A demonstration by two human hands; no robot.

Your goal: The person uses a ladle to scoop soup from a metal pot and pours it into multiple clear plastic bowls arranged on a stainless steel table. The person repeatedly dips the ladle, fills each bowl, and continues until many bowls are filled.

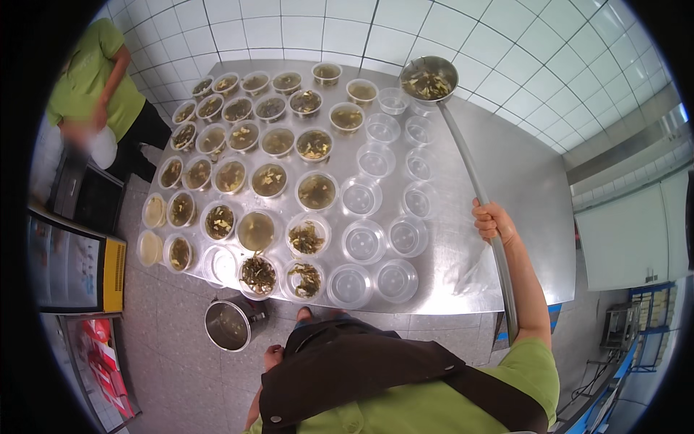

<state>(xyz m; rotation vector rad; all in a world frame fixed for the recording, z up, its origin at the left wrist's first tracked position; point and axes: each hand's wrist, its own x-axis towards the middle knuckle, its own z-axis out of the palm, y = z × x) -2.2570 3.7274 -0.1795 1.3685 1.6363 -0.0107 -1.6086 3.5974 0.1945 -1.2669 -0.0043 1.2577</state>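
Note:
My right hand [494, 221] is wrapped around the long metal handle of a ladle [463, 138]. The ladle's bowl [434, 65], holding broth with dark greens and yellowish pieces, is over the table's far edge by the tiled wall, above some clear plastic bowls. Down at my side hangs my left hand [274, 357], partly hidden by my dark apron; its fingers are hard to make out. Close to it on the floor stands a metal pot [248, 325] with some liquid inside. Soup-filled plastic bowls [316, 190] stand in rows at the left, unfilled bowls [364, 241] at the middle.
A steel table [520, 179] lies before me, with a crumpled clear plastic piece [474, 271] on it. Several near bowls hold mostly greens [258, 275]. Another person [103, 92] stands at the far left, near a glass-fronted fridge [68, 266]. White tiles [303, 32] edge the back.

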